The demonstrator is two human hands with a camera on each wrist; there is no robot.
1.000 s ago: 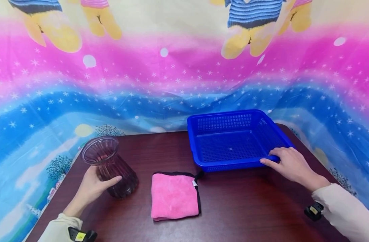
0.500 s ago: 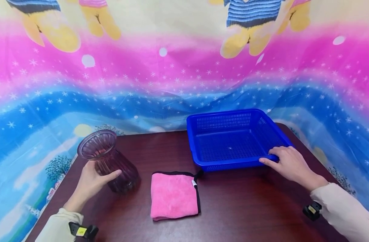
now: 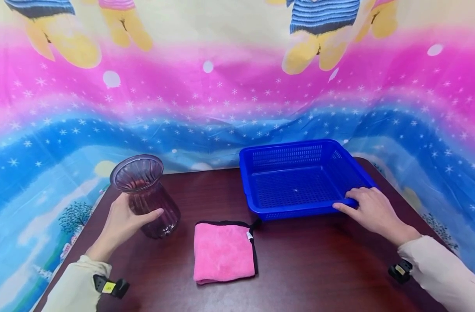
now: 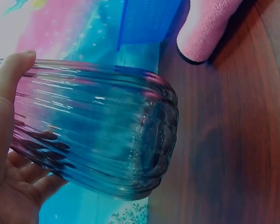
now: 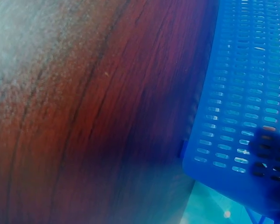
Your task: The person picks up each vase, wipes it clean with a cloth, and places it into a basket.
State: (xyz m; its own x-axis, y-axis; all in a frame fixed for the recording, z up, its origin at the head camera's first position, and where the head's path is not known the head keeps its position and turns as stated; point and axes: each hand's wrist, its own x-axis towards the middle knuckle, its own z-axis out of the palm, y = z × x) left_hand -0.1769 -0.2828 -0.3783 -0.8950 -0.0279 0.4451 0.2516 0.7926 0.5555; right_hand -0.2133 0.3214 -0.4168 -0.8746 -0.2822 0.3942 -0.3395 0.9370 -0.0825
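A purple-tinted glass vase (image 3: 159, 206) with fluted sides and a flared rim is in my left hand (image 3: 122, 219) at the table's left. My thumb lies across its front and the fingers wrap behind it. In the left wrist view the ribbed vase (image 4: 98, 121) shows its base over the table. My right hand (image 3: 371, 212) grips the near right corner of a blue plastic basket (image 3: 292, 212), thumb on the rim. The basket's slotted wall (image 5: 242, 107) fills the right of the right wrist view. Between the hands lies a folded pink cloth (image 3: 224, 253) with black edging.
The dark wood table (image 3: 299, 268) carries all of this. A patterned curtain (image 3: 221, 99) hangs right behind its far edge and along both sides. The basket holds nothing and stands at the back right. The cloth's hanging loop (image 3: 256, 224) lies near the basket's front left corner.
My left hand has raised the vase and moved it slightly farther back, after a brief tilt to the left. My right hand, the basket and the cloth have stayed in place.
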